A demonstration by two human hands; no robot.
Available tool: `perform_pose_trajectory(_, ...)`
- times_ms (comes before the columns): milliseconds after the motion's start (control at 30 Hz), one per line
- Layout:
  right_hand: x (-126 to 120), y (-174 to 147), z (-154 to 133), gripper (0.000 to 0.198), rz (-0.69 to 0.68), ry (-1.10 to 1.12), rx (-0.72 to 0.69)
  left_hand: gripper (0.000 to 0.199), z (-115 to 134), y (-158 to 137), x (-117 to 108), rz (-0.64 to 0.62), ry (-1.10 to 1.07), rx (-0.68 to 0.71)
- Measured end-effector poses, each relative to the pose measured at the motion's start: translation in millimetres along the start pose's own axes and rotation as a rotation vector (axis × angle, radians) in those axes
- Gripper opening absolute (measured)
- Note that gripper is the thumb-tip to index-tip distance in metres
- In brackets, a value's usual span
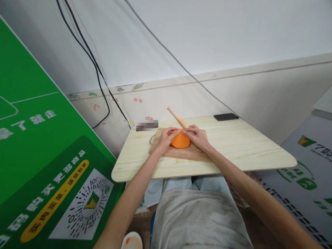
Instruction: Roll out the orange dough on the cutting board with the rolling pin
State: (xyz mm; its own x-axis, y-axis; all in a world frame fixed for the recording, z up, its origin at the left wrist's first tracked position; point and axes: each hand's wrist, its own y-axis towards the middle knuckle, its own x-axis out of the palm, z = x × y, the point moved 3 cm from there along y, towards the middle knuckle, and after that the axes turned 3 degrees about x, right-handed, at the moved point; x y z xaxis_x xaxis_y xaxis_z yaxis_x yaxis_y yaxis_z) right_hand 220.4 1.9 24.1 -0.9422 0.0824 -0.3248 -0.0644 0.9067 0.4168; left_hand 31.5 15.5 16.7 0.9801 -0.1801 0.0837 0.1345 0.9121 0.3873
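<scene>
Both my hands are closed on the upper edge of a flat, rounded piece of orange dough [181,140], one at each side. My left hand [166,137] pinches its left side, and my right hand [197,136] pinches its right side with the thumb on the near face. Below the dough lies a wooden cutting board [178,153], partly covered by my hands. A wooden rolling pin [177,116] sticks out beyond my right hand, pointing to the far left; its near end is hidden. I cannot tell whether the dough's lower edge touches the board.
The pale wood table [249,145] stands against the wall. A black phone [226,117] lies at its back right, and a blurred-out item [147,125] at its back left. Cables [100,74] hang down the wall. A green printed panel [52,155] stands on the left.
</scene>
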Motion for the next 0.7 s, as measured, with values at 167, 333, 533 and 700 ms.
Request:
perform_pose_trajectory(167, -3.8, -1.1, -2.8, 0.028, 0.085, -0.023, -0.004, 0.031, -0.1, 0.1, 1.1, -0.023, -0.006, -0.003)
perform_pose_trajectory(333, -3.1, -1.4, -4.0, 0.03, 0.053, -0.03, -0.021, 0.028, -2.7, 1.0, 0.4, -0.002, -0.006, -0.006)
perform_pose_trajectory(533, -3.1, -3.4, -6.2, 0.031, 0.035, -0.042, -0.04, 0.029, -5.3, 2.2, -1.1, -0.007, 0.004, 0.01)
perform_pose_trajectory(700, -2.7, -3.1, -5.0, 0.038, 0.048, -0.052, -0.032, 0.032, -8.5, 3.8, -3.3, 0.008, 0.04, 0.027)
